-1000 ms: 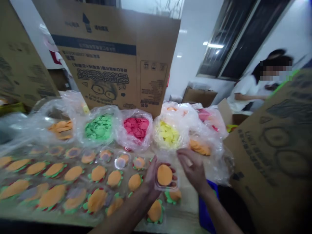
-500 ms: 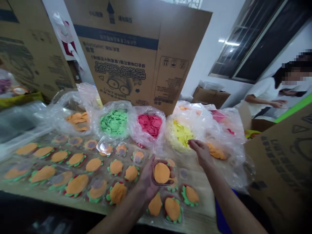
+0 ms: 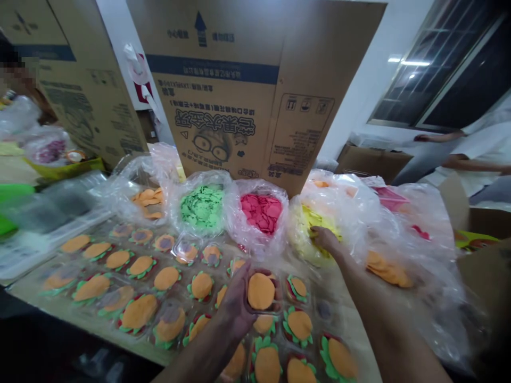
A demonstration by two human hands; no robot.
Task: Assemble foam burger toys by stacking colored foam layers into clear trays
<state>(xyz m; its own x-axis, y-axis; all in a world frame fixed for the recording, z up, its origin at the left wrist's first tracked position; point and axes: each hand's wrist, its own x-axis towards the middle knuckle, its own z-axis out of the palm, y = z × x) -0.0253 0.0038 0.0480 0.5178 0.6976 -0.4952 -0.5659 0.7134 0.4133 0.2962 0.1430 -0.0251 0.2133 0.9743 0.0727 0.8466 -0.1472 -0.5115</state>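
My left hand (image 3: pixel 238 300) is wrapped round a small clear plastic box (image 3: pixel 264 313) that holds a round orange piece (image 3: pixel 261 291), tilted to face me. My right hand (image 3: pixel 326 239) reaches into a clear bag of yellow pieces (image 3: pixel 313 215), its fingers bent together among them. What those fingertips pinch, if anything, is hidden. Below and left of my left hand, more boxes stand in rows, with burger-like stacks (image 3: pixel 202 285) of orange rounds over green frilly and red pieces.
Behind the rows stand open bags of orange pieces (image 3: pixel 148 199), green pieces (image 3: pixel 203 207) and red pieces (image 3: pixel 261 213). A tall cardboard box (image 3: pixel 239 106) rises behind them. More orange pieces (image 3: pixel 387 268) lie at right under plastic. A co-worker's sleeve (image 3: pixel 485 125) shows at far right.
My right hand has gone from the near edge of the yellow bag into its pieces. My left hand still holds the box. The view has shifted, so the scene sits differently in frame.
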